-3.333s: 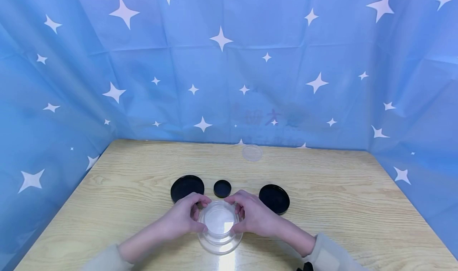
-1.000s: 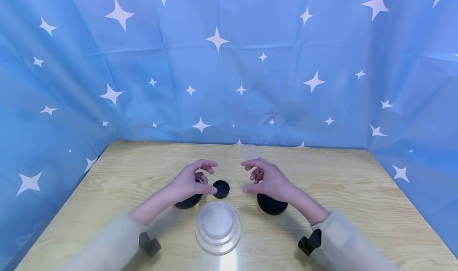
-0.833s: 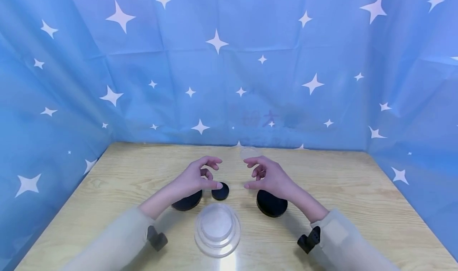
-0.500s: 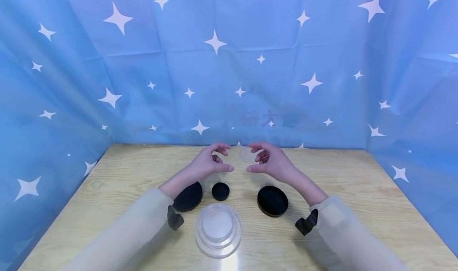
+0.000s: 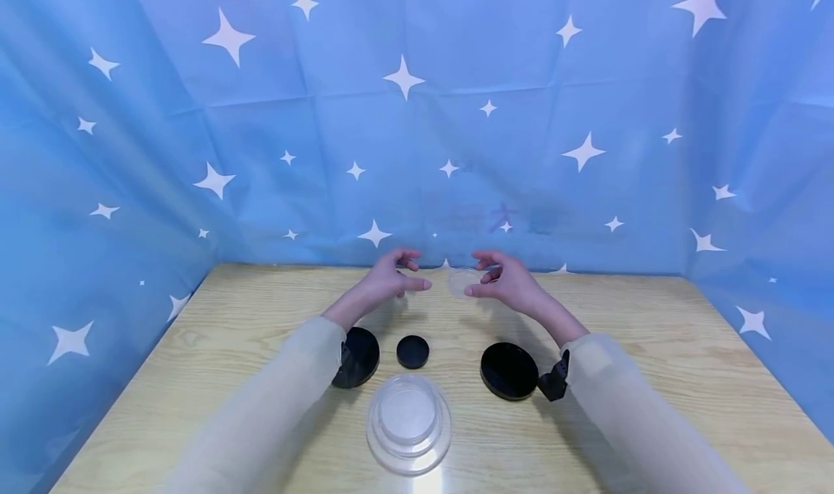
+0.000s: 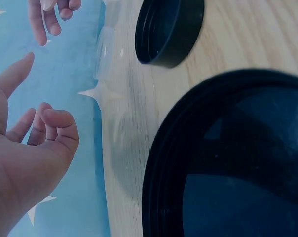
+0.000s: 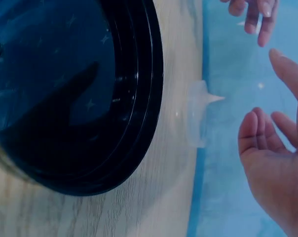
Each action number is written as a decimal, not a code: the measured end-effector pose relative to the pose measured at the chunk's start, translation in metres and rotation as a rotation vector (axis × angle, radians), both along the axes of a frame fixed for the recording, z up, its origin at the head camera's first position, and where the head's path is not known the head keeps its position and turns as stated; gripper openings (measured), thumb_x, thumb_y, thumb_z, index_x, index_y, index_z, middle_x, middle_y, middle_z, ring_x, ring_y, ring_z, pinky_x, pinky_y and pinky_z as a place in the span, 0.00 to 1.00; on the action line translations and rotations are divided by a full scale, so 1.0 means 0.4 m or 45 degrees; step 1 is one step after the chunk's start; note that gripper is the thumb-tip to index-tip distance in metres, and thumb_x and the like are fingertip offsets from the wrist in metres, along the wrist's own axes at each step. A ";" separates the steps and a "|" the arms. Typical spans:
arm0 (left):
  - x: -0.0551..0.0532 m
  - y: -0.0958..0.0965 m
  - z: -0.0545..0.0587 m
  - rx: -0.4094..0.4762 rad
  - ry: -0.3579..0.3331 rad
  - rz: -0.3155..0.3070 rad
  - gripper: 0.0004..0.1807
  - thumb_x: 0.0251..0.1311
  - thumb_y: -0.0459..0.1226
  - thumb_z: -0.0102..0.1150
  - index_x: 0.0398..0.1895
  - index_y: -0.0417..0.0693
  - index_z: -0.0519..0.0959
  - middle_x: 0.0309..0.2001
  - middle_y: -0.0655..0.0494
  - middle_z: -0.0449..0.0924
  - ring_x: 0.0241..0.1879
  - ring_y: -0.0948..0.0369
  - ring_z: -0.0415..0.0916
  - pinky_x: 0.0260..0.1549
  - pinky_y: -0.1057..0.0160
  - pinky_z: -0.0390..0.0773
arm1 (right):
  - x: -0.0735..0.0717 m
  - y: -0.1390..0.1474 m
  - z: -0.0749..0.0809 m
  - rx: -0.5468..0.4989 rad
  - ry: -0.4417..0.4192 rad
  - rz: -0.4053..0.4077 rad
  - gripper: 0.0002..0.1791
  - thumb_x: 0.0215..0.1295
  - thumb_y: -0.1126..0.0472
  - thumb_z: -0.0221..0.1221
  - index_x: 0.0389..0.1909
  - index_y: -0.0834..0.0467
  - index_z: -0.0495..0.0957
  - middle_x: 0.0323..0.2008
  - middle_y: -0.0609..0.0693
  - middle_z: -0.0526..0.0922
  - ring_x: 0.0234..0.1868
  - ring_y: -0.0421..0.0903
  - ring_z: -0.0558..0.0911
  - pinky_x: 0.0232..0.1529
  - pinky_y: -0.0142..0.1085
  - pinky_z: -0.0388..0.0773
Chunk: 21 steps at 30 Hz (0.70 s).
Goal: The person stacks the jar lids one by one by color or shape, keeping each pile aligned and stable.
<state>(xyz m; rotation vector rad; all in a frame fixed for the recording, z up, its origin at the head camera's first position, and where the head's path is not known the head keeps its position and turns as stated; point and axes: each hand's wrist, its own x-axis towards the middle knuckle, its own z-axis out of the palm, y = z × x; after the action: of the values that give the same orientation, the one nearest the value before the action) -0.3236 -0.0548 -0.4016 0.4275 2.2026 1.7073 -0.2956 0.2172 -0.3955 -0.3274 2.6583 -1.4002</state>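
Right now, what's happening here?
A person's left hand and right hand hang on either side of a clear round plastic dish near the far edge of the wooden table, neither gripping it. Nearer the person sits a clear round plastic stack; beyond that, a small round black dish lies between two larger black dishes.

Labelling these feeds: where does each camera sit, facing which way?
Head: worn on the head, facing forward and down at the table; left hand, right hand and sleeves show.
Left wrist: worn there, facing the left black dish and curtain; left hand, right hand's fingers show.
Right wrist: worn there, facing the right black dish and curtain; right hand, left hand's fingers show.
Both wrist views share the far clear dish.
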 end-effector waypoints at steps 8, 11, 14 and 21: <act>-0.021 0.020 -0.012 -0.009 -0.007 -0.018 0.40 0.62 0.34 0.71 0.76 0.41 0.64 0.63 0.35 0.67 0.41 0.54 0.74 0.42 0.50 0.80 | -0.027 0.020 -0.023 0.011 -0.006 -0.016 0.41 0.65 0.60 0.70 0.76 0.61 0.63 0.65 0.65 0.71 0.54 0.57 0.78 0.48 0.45 0.81; -0.025 0.035 -0.022 -0.030 -0.024 -0.050 0.39 0.63 0.34 0.70 0.76 0.42 0.63 0.64 0.35 0.67 0.45 0.51 0.77 0.45 0.48 0.81 | -0.034 0.034 -0.040 0.026 -0.003 -0.018 0.41 0.66 0.61 0.70 0.76 0.62 0.62 0.65 0.66 0.70 0.55 0.59 0.77 0.48 0.46 0.81; -0.032 0.054 -0.033 -0.055 -0.033 -0.081 0.39 0.63 0.34 0.70 0.76 0.43 0.63 0.64 0.35 0.67 0.45 0.50 0.77 0.44 0.50 0.82 | -0.041 0.048 -0.058 0.057 -0.017 -0.020 0.42 0.66 0.60 0.70 0.76 0.63 0.61 0.64 0.67 0.70 0.57 0.62 0.76 0.49 0.47 0.81; -0.045 0.088 -0.052 -0.064 -0.034 -0.076 0.40 0.62 0.34 0.71 0.76 0.45 0.65 0.64 0.36 0.70 0.46 0.53 0.76 0.42 0.55 0.81 | -0.060 0.061 -0.082 0.055 -0.077 -0.017 0.43 0.67 0.57 0.69 0.77 0.64 0.60 0.62 0.65 0.70 0.61 0.63 0.74 0.52 0.49 0.80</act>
<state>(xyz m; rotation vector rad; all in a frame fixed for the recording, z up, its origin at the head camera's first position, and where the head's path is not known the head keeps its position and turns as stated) -0.3418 -0.0198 -0.4224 0.4506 2.1865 1.6146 -0.3197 0.2418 -0.4282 -0.2591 2.6430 -1.3319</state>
